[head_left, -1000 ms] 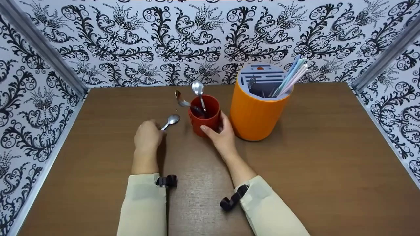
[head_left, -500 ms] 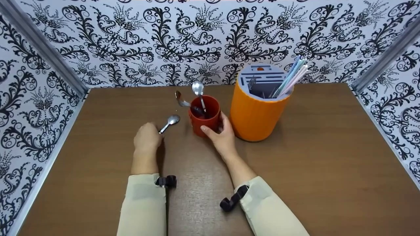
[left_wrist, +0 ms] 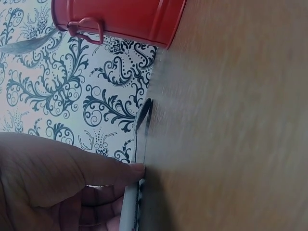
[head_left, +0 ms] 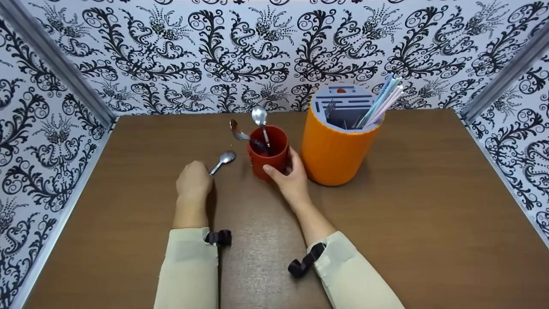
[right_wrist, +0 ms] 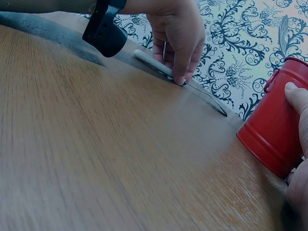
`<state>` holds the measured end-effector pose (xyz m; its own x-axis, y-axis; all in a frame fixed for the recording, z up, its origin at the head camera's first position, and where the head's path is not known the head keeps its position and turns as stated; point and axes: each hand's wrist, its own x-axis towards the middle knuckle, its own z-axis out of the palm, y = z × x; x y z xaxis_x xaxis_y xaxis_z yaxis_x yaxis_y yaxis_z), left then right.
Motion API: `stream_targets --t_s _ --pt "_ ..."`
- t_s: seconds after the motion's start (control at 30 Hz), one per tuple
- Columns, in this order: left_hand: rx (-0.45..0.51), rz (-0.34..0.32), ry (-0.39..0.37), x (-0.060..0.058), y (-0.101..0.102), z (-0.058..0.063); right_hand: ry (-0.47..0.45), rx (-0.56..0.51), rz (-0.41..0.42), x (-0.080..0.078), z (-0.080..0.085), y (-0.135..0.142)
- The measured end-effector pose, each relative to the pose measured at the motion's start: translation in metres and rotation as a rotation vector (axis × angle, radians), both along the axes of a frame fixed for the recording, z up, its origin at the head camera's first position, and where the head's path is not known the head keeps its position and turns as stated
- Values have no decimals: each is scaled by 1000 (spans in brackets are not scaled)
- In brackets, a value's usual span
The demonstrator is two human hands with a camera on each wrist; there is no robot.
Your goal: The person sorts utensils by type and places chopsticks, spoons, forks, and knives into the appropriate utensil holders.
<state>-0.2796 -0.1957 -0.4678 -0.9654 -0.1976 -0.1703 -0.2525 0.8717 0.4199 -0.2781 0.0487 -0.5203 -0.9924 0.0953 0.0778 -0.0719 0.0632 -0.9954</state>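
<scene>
My left hand point(head_left: 194, 180) pinches a metal spoon point(head_left: 226, 158) that lies low along the table. In the left wrist view the thumb presses the pale handle point(left_wrist: 129, 207), and the spoon's bowl points toward the red metal cup. Around the right side of that cup point(head_left: 266, 165) my right hand point(head_left: 294, 178) curls, thumb on its front. The cup stands upright and holds two metal spoons, bowls up; one spoon point(head_left: 259, 116) leans back and the other spoon point(head_left: 236, 130) leans left. The right wrist view catches the cup point(right_wrist: 274, 125) with only part of my right hand point(right_wrist: 299, 110).
An orange utensil holder point(head_left: 334, 154) with a grey slotted top stands just right of the cup. Forks and pastel sticks point(head_left: 381, 103) poke out of it. Patterned walls point(head_left: 206, 56) enclose the brown table point(head_left: 429, 206) at the back and sides.
My left hand drew back very slightly along the spoon a second ago, exposing a bit more of its handle. The right hand and the cup have stayed in place.
</scene>
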Motion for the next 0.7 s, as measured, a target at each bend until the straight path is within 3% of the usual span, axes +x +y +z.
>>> stream_targets --t_s 0.7 --pt "-36 23 52 -2 3 -3 -5 12 12 0 0 1"
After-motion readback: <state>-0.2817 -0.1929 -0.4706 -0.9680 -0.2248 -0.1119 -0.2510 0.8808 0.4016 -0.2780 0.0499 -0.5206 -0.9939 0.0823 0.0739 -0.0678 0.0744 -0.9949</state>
